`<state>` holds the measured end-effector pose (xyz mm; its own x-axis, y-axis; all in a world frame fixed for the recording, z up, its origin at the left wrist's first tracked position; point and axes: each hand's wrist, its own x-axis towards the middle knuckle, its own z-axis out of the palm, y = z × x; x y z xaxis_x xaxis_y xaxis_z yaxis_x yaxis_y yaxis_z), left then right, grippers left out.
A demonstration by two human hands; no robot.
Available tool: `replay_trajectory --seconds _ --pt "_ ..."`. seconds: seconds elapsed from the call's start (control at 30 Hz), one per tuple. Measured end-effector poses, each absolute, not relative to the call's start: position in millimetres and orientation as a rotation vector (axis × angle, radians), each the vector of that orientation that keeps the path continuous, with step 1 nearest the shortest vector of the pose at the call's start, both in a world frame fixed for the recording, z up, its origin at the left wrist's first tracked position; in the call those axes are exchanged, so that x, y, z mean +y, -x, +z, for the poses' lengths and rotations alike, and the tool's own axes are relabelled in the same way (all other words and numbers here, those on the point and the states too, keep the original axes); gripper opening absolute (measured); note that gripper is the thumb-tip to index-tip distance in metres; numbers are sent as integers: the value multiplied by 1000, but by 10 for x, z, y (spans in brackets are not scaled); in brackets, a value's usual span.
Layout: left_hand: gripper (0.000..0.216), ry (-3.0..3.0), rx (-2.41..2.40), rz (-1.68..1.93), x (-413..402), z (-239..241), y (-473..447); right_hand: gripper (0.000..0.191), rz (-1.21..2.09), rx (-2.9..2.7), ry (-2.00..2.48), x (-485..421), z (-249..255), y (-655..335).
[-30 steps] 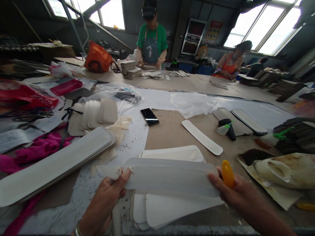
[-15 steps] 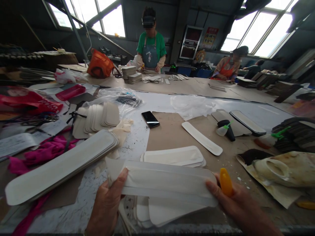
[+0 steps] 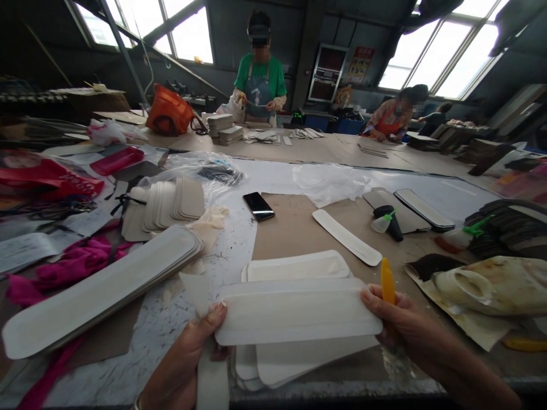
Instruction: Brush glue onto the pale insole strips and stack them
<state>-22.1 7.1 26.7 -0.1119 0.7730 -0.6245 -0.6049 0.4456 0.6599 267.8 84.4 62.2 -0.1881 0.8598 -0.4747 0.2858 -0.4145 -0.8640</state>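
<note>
A long white panel (image 3: 294,316) with rounded corners is stretched level between my two hands, above the table's near edge. My left hand (image 3: 194,341) is closed on its left end, thumb on top; a loose pale strip (image 3: 212,378) hangs below this hand, and another pale flap sticks up behind it. At the other end my right hand (image 3: 397,313) pinches the panel. The same hand also keeps a yellow-handled tool (image 3: 388,282) against its fingers, handle up; its lower end is blurred. Beneath and behind the panel lie more white panels (image 3: 299,265), partly covered.
On the left rests a stack of long white panels (image 3: 102,285). A phone (image 3: 258,206) and a single white panel (image 3: 347,236) lie ahead. Right are small bottles (image 3: 382,223) and a stained cream container (image 3: 478,287). Co-workers (image 3: 260,80) work across the table.
The panel's left end now shows its rounded edge, and the pale strip hangs below my left hand. In my right hand the yellow handle stands more upright. The green-shirted co-worker has raised both hands.
</note>
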Motion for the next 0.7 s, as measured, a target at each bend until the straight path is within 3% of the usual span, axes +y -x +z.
replay_trajectory --seconds 0.2,0.57,0.7 --pt "48 -498 1447 1085 298 187 319 47 1345 -1712 1729 1278 738 -2665" --pt "46 -646 1655 1034 460 -56 371 33 801 -2173 1942 1749 486 -2606" --pt "46 -674 1679 1004 443 -118 333 28 854 -2143 1973 1698 533 -2603"
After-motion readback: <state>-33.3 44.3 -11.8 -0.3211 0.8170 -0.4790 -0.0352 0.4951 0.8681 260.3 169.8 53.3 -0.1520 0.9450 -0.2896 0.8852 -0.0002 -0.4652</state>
